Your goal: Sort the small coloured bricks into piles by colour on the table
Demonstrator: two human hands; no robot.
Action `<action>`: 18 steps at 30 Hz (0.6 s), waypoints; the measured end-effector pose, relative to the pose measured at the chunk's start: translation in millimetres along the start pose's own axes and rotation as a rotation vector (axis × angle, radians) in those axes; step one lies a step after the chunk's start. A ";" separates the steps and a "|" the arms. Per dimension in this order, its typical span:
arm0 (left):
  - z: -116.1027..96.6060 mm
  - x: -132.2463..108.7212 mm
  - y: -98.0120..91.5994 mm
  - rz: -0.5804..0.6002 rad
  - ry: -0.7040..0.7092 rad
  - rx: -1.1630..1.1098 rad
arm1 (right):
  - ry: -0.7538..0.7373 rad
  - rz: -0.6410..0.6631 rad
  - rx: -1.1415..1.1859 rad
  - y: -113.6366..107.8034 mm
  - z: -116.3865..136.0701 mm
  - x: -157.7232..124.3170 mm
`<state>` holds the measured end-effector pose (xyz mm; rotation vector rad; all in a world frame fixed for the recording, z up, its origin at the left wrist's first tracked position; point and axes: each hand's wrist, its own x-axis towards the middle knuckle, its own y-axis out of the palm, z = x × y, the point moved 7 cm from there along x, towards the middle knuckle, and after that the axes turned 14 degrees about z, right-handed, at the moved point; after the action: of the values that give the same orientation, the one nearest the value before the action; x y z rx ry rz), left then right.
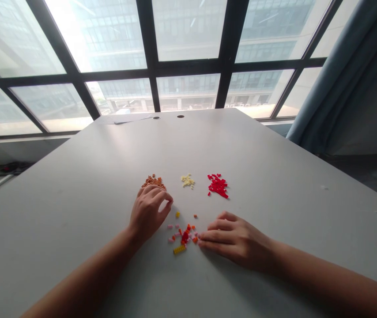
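Observation:
My left hand [149, 207] is closed in a pinch, thumb tip against index finger. Whatever may be between the tips is too small to make out. It hovers at the near side of a pile of small brown bricks [154, 180] and hides part of it. My right hand [236, 238] has its fingers stretched out low over the table, fingertips at the right edge of a mixed heap of pink, orange and red bricks [185, 237]. A longer yellow brick [179, 249] lies at the heap's near side. Beyond it are a small yellow brick [177, 214] and a brown-orange brick [195, 216].
Farther out on the white table [92, 176] lie a pale yellow brick pile [187, 180] and a red brick pile [218, 185]. Paper sheets [132, 119] and two dark round holes are at the far edge. A blue curtain [337, 84] hangs right of the windows.

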<state>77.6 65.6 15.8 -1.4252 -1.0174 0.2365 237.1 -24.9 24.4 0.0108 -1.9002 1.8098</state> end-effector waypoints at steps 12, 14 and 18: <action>2.2 -0.5 1.4 0.008 -0.016 -0.017 | 0.375 -0.049 -0.382 -14.8 -62.0 -24.0; 1.9 -0.6 1.5 0.008 -0.010 -0.010 | 0.386 -0.088 -0.330 -16.5 -52.2 -12.1; 0.9 -0.6 0.6 -0.001 -0.003 -0.003 | 0.354 -0.073 -0.050 -5.2 -33.2 17.1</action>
<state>76.9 65.9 14.9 -1.4275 -1.0209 0.2362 235.7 11.4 34.8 -0.2388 -1.6696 1.5938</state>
